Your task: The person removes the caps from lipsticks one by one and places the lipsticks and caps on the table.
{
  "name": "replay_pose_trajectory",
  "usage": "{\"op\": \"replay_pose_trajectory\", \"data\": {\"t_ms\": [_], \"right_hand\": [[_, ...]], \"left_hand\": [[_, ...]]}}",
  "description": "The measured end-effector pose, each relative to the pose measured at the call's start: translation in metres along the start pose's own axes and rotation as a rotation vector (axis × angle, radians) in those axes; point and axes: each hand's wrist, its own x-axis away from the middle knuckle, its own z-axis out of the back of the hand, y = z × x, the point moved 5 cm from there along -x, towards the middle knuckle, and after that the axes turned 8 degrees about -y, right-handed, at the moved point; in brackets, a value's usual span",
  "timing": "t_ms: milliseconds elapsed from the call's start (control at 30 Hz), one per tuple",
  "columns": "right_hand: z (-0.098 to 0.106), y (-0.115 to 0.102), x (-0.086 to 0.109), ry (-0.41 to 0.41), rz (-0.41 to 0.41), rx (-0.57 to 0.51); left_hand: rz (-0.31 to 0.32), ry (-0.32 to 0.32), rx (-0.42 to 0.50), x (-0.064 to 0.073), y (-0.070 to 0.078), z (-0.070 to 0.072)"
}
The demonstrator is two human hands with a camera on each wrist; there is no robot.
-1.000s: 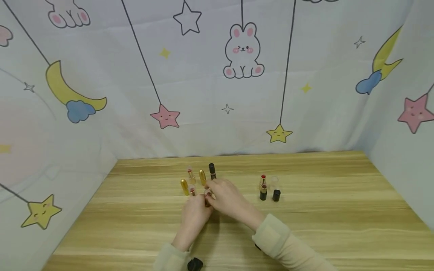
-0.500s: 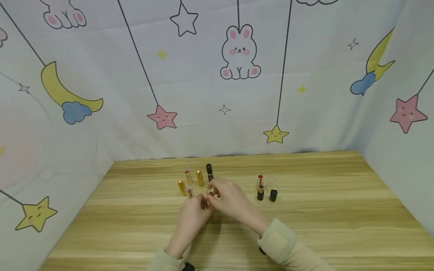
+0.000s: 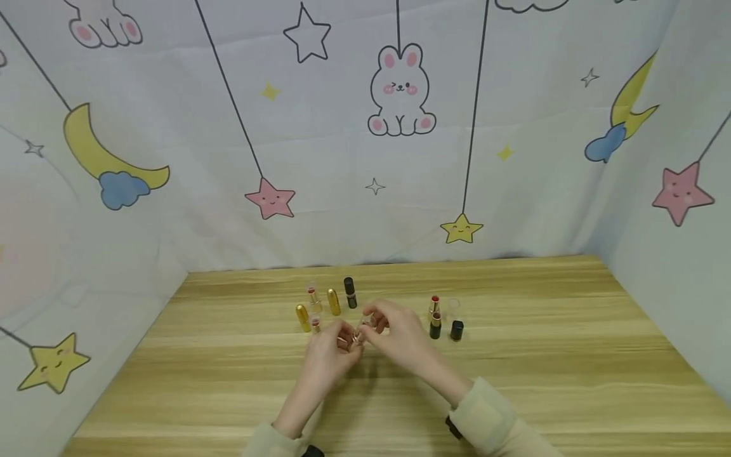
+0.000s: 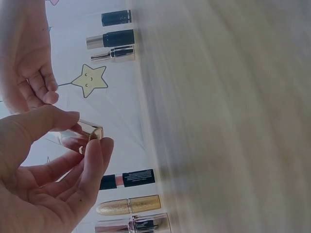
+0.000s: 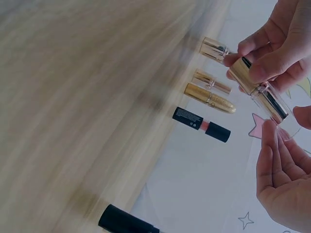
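Observation:
Just above the table, my left hand [image 3: 330,350] grips the gold base of a lipstick [image 5: 244,74], which is held at a tilt. The fingers of my right hand [image 3: 401,331] pinch the clear cap [image 5: 273,103] at the lipstick's other end. In the right wrist view the cap sits over the lipstick's inner tube; whether it is fully seated I cannot tell. Close by my left hand stands a clear-capped lipstick [image 3: 316,325], and a gold bullet-shaped lipstick [image 3: 303,318] is beside it.
Behind the hands stand another clear-capped lipstick [image 3: 313,299], a gold lipstick [image 3: 334,302] and a black lipstick [image 3: 350,293]. To the right are an uncapped red lipstick [image 3: 434,306], an uncapped black-based lipstick [image 3: 436,327], a black cap [image 3: 457,331] and a clear cap [image 3: 454,308]. A curtain backs the table [image 3: 542,381].
Both hands have shifted slightly right with the lipstick, which has gone from nearly upright to tilted. The black lipstick behind them now shows whole. The head view has turned a little.

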Motion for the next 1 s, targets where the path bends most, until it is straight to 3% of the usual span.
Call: {"op": "replay_pose_trajectory", "data": {"t_ms": [267,600,1000], "right_hand": [[0.009,0.006,0.009,0.077,0.007,-0.056],[0.016,0.014,0.015,0.087,-0.010,-0.076],[0.019,0.017,0.021,0.122,0.021,-0.066]], "left_hand": [[-0.047,-0.029,0.099,0.000,0.004,-0.002],[-0.104,-0.047,0.107,-0.002,0.010,-0.005],[-0.123,-0.123,0.143,-0.002,0.010,-0.010]]}}
